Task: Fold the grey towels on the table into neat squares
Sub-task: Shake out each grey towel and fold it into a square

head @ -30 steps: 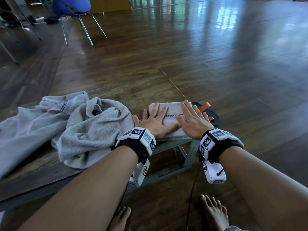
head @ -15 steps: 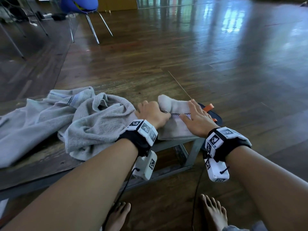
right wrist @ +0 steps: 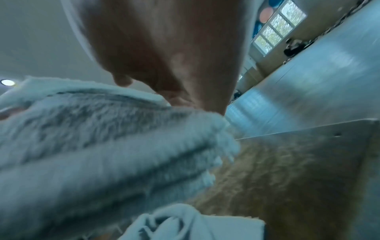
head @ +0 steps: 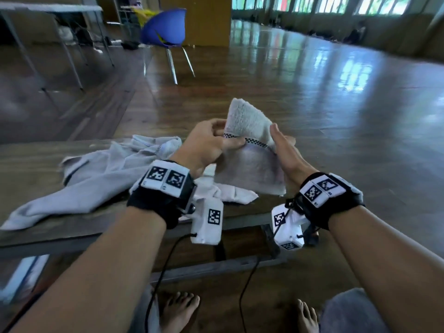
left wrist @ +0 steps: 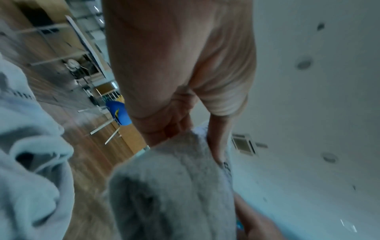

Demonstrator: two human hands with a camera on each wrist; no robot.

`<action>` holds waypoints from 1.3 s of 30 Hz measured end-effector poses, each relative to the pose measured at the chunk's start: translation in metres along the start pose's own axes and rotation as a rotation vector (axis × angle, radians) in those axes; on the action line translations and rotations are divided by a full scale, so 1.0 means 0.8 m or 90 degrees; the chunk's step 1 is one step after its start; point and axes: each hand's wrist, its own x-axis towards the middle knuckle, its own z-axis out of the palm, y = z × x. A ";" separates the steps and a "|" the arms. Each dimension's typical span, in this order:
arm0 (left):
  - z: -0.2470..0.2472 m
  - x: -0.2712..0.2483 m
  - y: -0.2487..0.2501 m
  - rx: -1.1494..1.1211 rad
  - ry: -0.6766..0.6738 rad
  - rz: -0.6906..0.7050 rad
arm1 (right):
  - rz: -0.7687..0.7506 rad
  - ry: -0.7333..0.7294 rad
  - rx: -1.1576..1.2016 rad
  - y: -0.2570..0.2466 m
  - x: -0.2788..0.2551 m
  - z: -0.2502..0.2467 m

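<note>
A folded grey towel with a black-and-white checked stripe is lifted off the table and tilted up between both hands. My left hand pinches its left edge, thumb on top at the stripe. My right hand grips the right edge, thumb up against the cloth and fingers hidden behind it. In the wrist views the folded towel fills the foreground, blurred. Unfolded grey towels lie crumpled on the wooden table to the left.
The low table's metal frame runs below my wrists, with my bare feet under it. A blue chair and another table stand farther back on the wooden floor. Cables hang from the wrist cameras.
Both hands went from pressing flat on the folded towel to gripping its sides and lifting it off the table's right end. The head view has tilted up.
</note>
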 end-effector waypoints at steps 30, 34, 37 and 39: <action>-0.290 -0.528 -0.428 -0.155 0.862 -0.499 | -0.038 -0.664 -0.713 0.224 -0.349 0.643; -0.290 -0.498 -0.479 -0.142 0.736 -0.555 | 0.015 -0.625 -0.730 0.264 -0.313 0.649; -0.298 -0.458 -0.511 -0.182 0.687 -0.550 | 0.009 -0.576 -0.728 0.278 -0.279 0.656; -0.305 -0.431 -0.530 -0.209 0.675 -0.542 | -0.010 -0.555 -0.730 0.285 -0.260 0.659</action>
